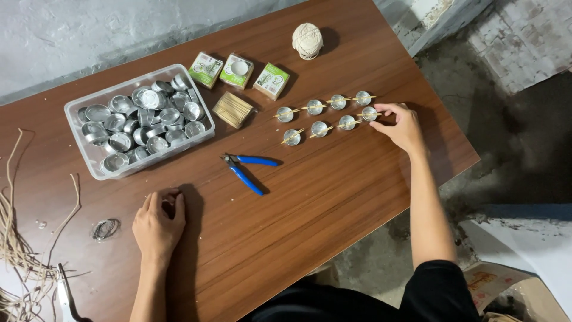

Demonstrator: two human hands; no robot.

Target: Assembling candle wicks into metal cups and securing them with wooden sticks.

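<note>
Nearest, left hand (158,224) rests curled on table (310,203); right fingertips (376,124) pinch the stick across the end cup (369,113), just left.

1. The worktop (310,203) under both hands looks like wood-grain laminate, reddish brown, smooth with a faint sheen.
2. Just at the right hand's (402,126) fingers (381,125), the small tealight cups (347,122) are bright, shiny thin metal; the sticks (298,136) across them look like pale, matt wood.
3. Beyond the left hand's (158,223) fingers (170,197), the cutters (247,170) have glossy blue plastic grips and dull dark metal tips.
4. Farther off, the tub (89,158) is clear, smooth plastic, filled with shiny metal cups.
5. The twine ball (307,40) looks rough, matt, cream fibre.
6. The three small boxes (237,71) are printed cardboard.
</note>
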